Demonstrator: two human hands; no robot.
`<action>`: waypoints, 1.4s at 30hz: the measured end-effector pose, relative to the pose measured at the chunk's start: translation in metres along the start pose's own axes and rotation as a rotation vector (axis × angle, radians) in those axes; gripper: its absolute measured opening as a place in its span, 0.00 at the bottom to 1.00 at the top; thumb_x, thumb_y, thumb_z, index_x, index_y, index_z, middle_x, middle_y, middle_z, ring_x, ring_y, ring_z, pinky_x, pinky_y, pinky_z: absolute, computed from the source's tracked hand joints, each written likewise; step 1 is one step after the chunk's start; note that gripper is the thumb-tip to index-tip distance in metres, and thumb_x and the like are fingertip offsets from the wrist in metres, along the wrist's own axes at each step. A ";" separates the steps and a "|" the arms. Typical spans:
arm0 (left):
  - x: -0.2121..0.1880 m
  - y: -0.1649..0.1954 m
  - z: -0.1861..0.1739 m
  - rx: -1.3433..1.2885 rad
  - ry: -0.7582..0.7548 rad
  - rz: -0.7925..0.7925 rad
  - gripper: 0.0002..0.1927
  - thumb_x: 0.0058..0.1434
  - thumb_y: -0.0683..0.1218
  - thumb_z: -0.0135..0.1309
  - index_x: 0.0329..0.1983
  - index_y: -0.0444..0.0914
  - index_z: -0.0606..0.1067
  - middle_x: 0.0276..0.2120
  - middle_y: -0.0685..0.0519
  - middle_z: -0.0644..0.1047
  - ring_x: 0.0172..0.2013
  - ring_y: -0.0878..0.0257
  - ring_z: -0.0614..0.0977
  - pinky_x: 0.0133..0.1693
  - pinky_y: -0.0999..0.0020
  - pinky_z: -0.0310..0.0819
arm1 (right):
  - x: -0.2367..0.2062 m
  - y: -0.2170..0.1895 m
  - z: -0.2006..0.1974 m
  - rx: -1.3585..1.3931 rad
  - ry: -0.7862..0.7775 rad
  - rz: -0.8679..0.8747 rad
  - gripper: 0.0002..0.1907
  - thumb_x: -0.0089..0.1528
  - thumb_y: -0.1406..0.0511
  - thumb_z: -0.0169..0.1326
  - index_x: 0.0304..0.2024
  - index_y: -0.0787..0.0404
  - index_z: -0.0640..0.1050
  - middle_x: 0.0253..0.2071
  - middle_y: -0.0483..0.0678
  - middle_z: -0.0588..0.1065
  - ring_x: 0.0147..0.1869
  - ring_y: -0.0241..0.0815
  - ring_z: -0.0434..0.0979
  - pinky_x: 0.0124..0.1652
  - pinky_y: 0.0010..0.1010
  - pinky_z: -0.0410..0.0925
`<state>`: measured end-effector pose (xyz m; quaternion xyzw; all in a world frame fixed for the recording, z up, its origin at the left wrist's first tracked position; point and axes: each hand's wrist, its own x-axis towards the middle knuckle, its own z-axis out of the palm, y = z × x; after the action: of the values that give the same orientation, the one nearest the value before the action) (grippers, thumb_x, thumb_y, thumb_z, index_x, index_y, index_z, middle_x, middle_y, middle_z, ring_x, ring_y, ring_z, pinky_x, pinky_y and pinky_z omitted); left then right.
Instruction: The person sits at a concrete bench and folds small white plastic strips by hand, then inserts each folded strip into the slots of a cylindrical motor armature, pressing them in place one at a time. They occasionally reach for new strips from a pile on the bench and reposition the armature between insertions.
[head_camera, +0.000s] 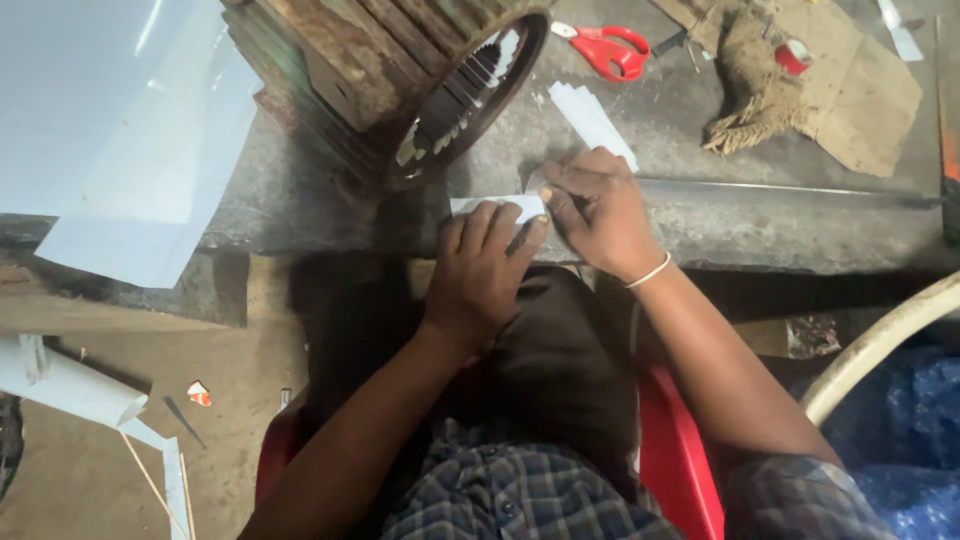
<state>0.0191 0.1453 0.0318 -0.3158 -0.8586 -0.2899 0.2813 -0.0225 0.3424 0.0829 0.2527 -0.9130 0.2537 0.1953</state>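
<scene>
A small white paper strip (500, 205) lies flat along the front edge of the grey workbench, mostly hidden, with only its upper edge and left end showing. The left hand (480, 270) presses down on it, and the right hand (600, 210) pinches its right end.

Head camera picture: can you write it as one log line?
left hand: pressing white paper strip at bench edge | right hand: fingers on same strip | nearby: red scissors, rusty motor stator
</scene>
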 end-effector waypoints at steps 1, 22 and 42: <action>-0.001 -0.001 0.000 0.034 0.005 0.006 0.21 0.67 0.46 0.46 0.61 0.33 0.73 0.57 0.42 0.73 0.60 0.46 0.72 0.60 0.51 0.64 | -0.001 0.001 -0.002 -0.005 -0.015 0.004 0.13 0.61 0.70 0.62 0.49 0.64 0.82 0.41 0.54 0.77 0.49 0.56 0.74 0.51 0.42 0.66; 0.016 0.004 0.034 0.449 0.027 -0.072 0.25 0.63 0.48 0.48 0.63 0.35 0.73 0.57 0.50 0.73 0.59 0.57 0.71 0.57 0.53 0.62 | -0.019 0.018 -0.019 0.094 -0.162 -0.123 0.15 0.59 0.72 0.61 0.49 0.64 0.81 0.39 0.55 0.77 0.44 0.54 0.74 0.46 0.42 0.68; 0.009 -0.005 0.036 0.325 0.039 -0.030 0.25 0.63 0.46 0.48 0.63 0.35 0.73 0.57 0.49 0.73 0.60 0.54 0.70 0.60 0.53 0.61 | -0.009 0.013 -0.014 0.023 -0.050 -0.037 0.14 0.61 0.70 0.60 0.50 0.62 0.82 0.39 0.55 0.77 0.45 0.56 0.75 0.48 0.43 0.67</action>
<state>-0.0010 0.1698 0.0123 -0.2474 -0.8931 -0.1576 0.3411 -0.0193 0.3629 0.0847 0.2779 -0.9098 0.2544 0.1739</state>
